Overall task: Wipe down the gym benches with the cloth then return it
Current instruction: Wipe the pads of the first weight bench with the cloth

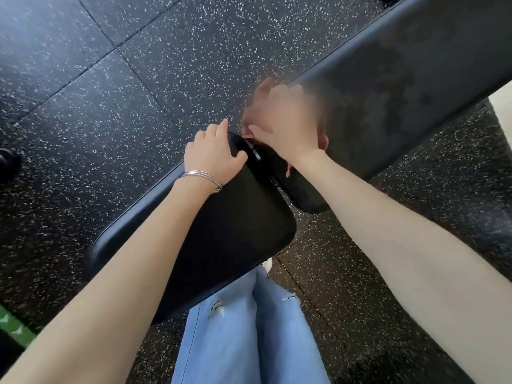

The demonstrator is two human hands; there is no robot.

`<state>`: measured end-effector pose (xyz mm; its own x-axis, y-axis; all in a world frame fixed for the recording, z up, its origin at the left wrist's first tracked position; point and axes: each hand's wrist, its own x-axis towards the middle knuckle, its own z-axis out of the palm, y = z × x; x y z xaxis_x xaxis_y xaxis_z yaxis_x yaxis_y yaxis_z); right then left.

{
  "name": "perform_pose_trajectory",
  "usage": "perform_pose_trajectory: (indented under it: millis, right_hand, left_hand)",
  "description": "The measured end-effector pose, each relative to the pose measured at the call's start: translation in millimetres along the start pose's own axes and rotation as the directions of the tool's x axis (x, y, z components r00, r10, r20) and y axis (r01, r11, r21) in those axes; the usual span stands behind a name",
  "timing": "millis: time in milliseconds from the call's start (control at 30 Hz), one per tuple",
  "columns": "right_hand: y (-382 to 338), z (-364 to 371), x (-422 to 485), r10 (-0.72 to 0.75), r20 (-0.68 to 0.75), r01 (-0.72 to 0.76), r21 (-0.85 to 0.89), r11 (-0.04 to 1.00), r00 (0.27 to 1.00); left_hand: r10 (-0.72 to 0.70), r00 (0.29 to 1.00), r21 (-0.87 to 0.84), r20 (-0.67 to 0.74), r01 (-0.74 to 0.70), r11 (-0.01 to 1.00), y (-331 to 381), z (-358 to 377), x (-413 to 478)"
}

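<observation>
Head view: the right grip (288, 120), motion-blurred, clamps a reddish-brown cloth (252, 113) on the black padded bench's damp-streaked back pad (401, 79). The left grip (213, 151) rests loose-fingered on the seat pad (235, 231). Wiping looks midway, and the cloth's return remains.

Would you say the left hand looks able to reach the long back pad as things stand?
Probably yes: the left hand rests on the seat pad, next to the back pad, though the right hand crowds the gap between them.
</observation>
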<state>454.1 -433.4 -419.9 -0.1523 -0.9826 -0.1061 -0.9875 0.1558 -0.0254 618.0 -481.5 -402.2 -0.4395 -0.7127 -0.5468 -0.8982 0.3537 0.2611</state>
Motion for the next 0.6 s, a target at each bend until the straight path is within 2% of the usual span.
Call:
perform_pose_trajectory:
  millis: [100,267,500,600]
  right_hand:
    - [10.7,3.8,-58.0,-0.003,-0.085,0.006,0.033,0.999,0.996]
    - [21.3,10.7,-131.0,0.052,-0.069,-0.049,0.043,0.998,0.996]
    - [13.3,-2.5,-61.0,-0.042,-0.041,0.042,0.009,0.999,0.998]
    - [2.7,-7.5,-9.0,0.008,-0.013,-0.008,0.002,1.000,1.000]
  left_hand:
    - [0.022,1.000,0.002,0.010,-0.022,1.000,-4.2,-0.8,-1.1]
    - [0.054,0.999,-0.004,0.002,-0.054,0.999,-6.2,1.0,-6.3]
    - [0.044,0.997,-0.025,-0.066,-0.046,0.999,-6.4,8.7,-9.0]
    - [0.057,0.996,-0.032,-0.070,-0.059,0.998,-9.1,8.5,-8.7]
